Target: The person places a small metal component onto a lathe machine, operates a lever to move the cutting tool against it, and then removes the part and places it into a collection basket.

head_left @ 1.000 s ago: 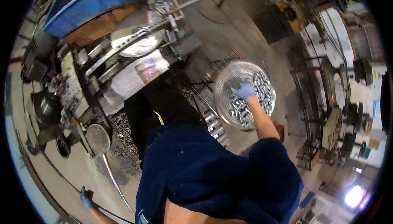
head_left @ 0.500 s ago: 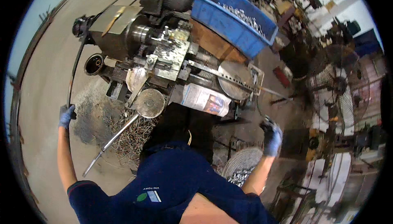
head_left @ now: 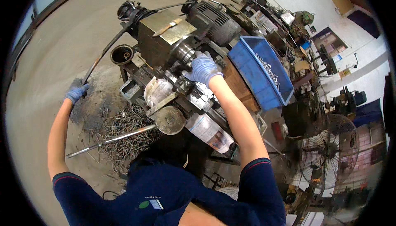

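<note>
My left hand (head_left: 76, 90), in a blue-grey glove, is closed round the lower end of a long dark lever (head_left: 105, 53). That lever curves up to the end of a small lathe's headstock (head_left: 150, 46). Over the lathe's carriage, my gloved right hand (head_left: 203, 70) reaches to the shiny round chuck (head_left: 184, 52). Its fingers are bent in beside the chuck, and whatever they pinch is hidden by the hand. Below it are a round disc (head_left: 170, 120) and a shiny metal bar handle (head_left: 119, 138) sticking out to the left.
A flat brush (head_left: 167, 27) lies on the headstock cover, with a motor (head_left: 216, 23) behind. To the right stands a blue bin (head_left: 251, 75) with small metal parts. Tangled metal shavings (head_left: 123, 123) cover the floor at left. A caged fan (head_left: 328, 149) stands far right.
My right hand has moved from beside the basket of metal parts at lower right up to the chuck. The left hand stays on the lever. The view has shifted, showing more wall.
</note>
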Tool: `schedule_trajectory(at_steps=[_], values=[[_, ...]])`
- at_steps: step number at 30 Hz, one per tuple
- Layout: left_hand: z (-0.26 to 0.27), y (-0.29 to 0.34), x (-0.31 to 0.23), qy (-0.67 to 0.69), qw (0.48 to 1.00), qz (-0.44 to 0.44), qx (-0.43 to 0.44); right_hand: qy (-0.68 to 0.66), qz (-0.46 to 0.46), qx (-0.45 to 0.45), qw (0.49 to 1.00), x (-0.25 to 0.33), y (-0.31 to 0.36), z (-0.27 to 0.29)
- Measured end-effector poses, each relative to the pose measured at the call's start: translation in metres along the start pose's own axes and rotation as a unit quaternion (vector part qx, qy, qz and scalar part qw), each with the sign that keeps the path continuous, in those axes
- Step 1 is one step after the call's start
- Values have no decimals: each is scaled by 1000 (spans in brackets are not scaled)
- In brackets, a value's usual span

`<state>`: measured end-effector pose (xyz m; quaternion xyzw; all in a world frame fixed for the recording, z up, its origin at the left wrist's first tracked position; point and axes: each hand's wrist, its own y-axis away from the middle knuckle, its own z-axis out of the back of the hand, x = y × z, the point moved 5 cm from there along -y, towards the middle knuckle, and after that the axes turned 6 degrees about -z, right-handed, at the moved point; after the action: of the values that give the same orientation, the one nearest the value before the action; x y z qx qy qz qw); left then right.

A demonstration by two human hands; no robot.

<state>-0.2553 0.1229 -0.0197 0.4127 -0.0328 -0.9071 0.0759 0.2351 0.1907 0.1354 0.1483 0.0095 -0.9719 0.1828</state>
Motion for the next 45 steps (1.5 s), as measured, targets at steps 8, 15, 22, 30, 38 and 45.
schedule_trajectory(at_steps=[8,15,22,30,38,45], values=[[-2,2,-24,-54,999,-1,-3,-221,-183,4,958,-27,-57,-62],[3,1,-12,-324,934,-102,-108,-330,-175,-47,926,-24,-53,-23],[95,-68,30,-511,824,-177,-170,-376,-130,-35,917,-33,-60,-38],[95,-85,42,-503,844,-44,-182,-353,-79,-246,899,-36,23,31],[-67,-92,-8,-20,968,-138,-207,-403,-338,-249,813,-139,273,-74],[-238,-98,-30,-389,892,-151,172,-460,-529,-204,683,-123,429,-169]])
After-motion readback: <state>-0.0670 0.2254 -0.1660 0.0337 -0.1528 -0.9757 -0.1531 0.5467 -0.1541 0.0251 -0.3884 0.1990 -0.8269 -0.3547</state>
